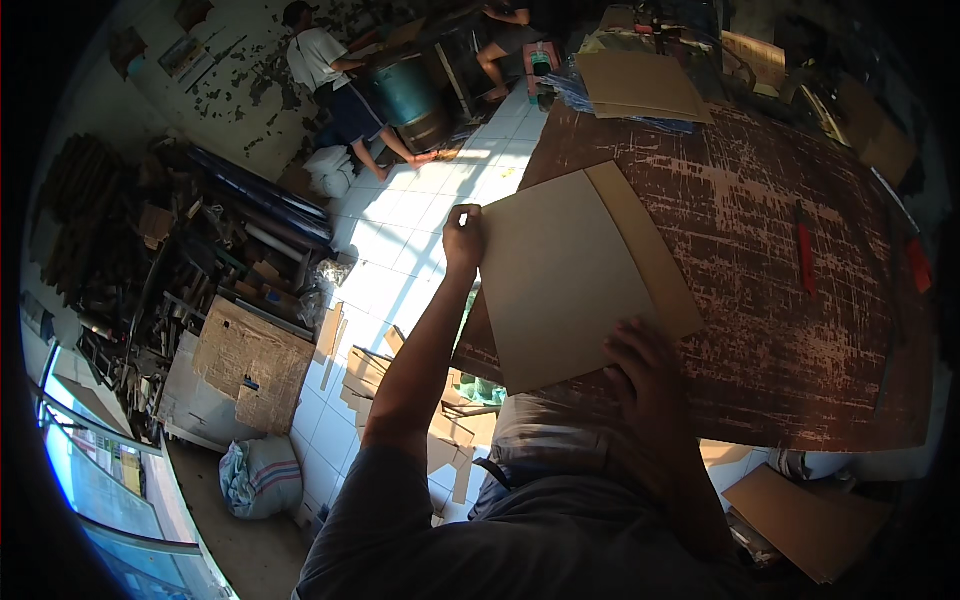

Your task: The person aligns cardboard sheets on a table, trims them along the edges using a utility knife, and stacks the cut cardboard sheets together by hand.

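Observation:
Two flat sheets of brown cardboard lie at an angle over the near left part of a worn, reddish-brown table (740,250). The upper cardboard sheet (560,280) is greyish tan, and the lower cardboard sheet (655,260) sticks out along its right side. My left hand (463,240) is closed on the upper sheet's left edge, near its far corner, with the fingers curled. At the sheet's near right corner, my right hand (638,365) rests with its fingers apart, slightly blurred. Its palm is in shadow.
More cardboard (640,85) is stacked at the table's far end. Red-handled tools (806,258) lie on the right. Scrap wood and rolls (250,200) crowd the left wall; a white sack (260,478) sits below. Two people are at the back, one standing by a blue drum (405,95).

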A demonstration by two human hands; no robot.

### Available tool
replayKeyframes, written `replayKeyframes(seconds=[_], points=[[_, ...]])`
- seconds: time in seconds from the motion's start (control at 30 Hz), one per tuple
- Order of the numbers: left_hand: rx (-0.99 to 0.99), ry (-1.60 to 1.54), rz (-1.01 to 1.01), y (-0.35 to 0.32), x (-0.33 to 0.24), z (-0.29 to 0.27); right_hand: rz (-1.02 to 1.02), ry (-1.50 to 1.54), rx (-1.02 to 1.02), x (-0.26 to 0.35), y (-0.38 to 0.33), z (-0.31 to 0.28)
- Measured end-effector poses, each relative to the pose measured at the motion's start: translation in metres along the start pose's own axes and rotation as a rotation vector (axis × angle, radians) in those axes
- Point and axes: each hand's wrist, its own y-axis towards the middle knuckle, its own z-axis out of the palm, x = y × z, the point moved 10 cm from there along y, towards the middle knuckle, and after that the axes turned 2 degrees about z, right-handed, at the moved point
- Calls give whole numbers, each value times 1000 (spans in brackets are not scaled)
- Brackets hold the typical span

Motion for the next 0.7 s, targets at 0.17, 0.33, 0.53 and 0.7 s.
replayKeyframes(seconds=[0.17,0.33,0.53,0.7], points=[[-26,-7,53,2,1,-4,-6,4,-9,3,0,-1],[-3,-15,63,-2,-9,0,-5,-4,-8,0,1,0],[4,-30,-13,-4,1,-1,0,-3,-9,2,0,1],[44,-68,34,1,-3,1,-8,-8,-11,1,-2,1]])
